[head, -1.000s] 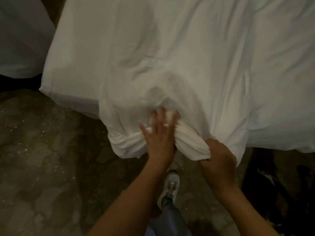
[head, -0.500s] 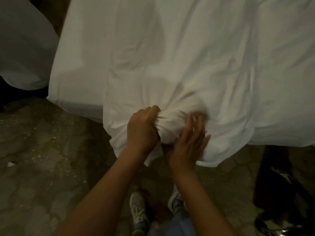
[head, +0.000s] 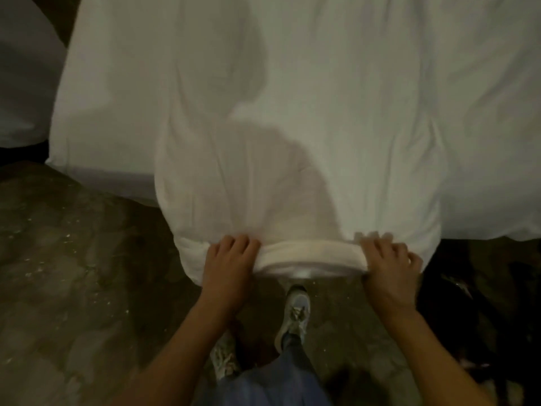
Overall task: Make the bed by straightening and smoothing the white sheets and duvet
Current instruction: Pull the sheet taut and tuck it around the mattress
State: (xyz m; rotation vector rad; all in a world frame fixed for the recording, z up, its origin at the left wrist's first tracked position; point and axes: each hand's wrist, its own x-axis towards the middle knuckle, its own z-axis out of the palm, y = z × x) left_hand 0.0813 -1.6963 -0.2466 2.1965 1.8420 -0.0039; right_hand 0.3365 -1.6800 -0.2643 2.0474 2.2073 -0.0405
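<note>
**Hands spread apart along duvet edge**

Since half a second ago the hands have moved from bunched together at the middle to well apart, and the wad of cloth is now pulled out into a flat rolled edge. Left hand (head: 227,260) curls its fingers over the duvet (head: 292,142) hem; right hand (head: 386,265) grips the same hem further right, fingers wrapped over the top. The hem runs taut between them, hanging over the foot of the bed.

To do it well, probably: keep both grips level, pull evenly toward the body, then lay the edge down straight so the long creases running up the cloth flatten out.

Sheet (head: 96,142) shows under the duvet at left. Floor (head: 73,273) is dark mottled stone with pale specks. Shoe (head: 295,312) below the hem. Dim light. Dark clutter at right, too dark to tell.
</note>
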